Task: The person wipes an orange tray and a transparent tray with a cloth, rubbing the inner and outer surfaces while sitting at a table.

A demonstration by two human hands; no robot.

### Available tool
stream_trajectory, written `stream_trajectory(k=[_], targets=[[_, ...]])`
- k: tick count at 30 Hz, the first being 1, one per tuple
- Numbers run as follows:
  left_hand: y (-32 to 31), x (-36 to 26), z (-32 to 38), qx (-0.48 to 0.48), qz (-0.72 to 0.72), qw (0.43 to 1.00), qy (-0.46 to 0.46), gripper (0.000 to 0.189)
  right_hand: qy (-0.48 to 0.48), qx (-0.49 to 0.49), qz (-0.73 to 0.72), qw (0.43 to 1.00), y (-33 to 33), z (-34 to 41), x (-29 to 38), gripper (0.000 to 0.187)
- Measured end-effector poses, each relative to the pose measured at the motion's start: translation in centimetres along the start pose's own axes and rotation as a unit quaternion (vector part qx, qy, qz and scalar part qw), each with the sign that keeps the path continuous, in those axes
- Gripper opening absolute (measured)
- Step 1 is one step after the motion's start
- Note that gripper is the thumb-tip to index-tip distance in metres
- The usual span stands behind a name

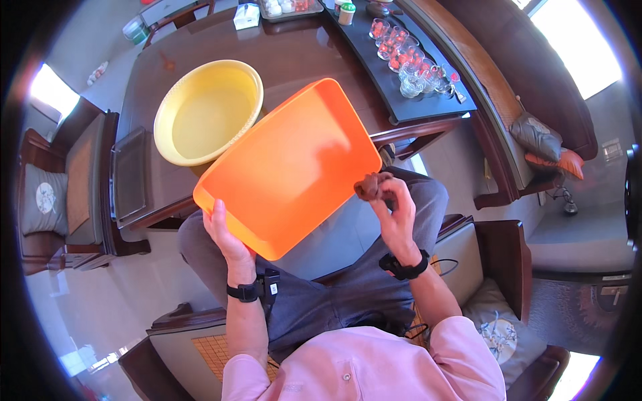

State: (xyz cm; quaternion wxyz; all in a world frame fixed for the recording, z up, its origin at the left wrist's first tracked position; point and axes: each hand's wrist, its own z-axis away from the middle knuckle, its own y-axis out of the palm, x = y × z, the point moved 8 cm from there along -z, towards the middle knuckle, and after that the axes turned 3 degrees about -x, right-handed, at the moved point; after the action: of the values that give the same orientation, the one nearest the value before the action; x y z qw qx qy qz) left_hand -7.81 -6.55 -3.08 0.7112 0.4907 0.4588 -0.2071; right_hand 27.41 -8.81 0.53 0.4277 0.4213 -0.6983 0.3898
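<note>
An orange plastic tray [281, 165] with raised walls is tilted over my knees, its hollow side facing up towards me. My left hand [225, 235] grips its near left corner, thumb over the rim. Between the fingers and thumb of my right hand [398, 215] is a crumpled brown cloth [370, 186], held just beside the tray's right rim. Whether the cloth touches the rim I cannot tell. Behind the tray's left side, a yellow plastic basin [210, 108] stands on the dark wooden table [296, 55]; it seems to contain clear water.
On a black tea tray [419, 100] at the right are several glass cups [401, 52] with red patterns. A tissue box [247, 16] and a tray of white cups [291, 7] stand at the far edge. A clear, shallow tray [129, 173] lies at the left.
</note>
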Motion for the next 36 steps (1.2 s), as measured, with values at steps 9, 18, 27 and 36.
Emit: stream_trajectory(k=[9, 18, 27, 36], targets=[[2.4, 4.8, 2.1, 0.13, 0.085, 0.944, -0.292, 0.051, -0.456, 0.076, 0.278, 0.842, 2.4, 2.6, 11.2, 0.025], [5.6, -2.1, 2.5, 0.267, -0.212, 0.926, 0.159, 0.06, -0.247, 0.058, 0.244, 0.936, -1.2, -3.2, 11.4, 0.028], [7.5, -0.1, 7.1, 0.303, -0.208, 0.909, 0.195, 0.053, -0.139, 0.064, 0.221, 0.963, 1.4, -3.8, 5.6, 0.033], [2.4, 2.7, 3.4, 0.111, -0.084, 0.988, 0.067, 0.059, -0.009, -0.129, -0.02, 0.991, -2.1, -4.2, 1.4, 0.03]])
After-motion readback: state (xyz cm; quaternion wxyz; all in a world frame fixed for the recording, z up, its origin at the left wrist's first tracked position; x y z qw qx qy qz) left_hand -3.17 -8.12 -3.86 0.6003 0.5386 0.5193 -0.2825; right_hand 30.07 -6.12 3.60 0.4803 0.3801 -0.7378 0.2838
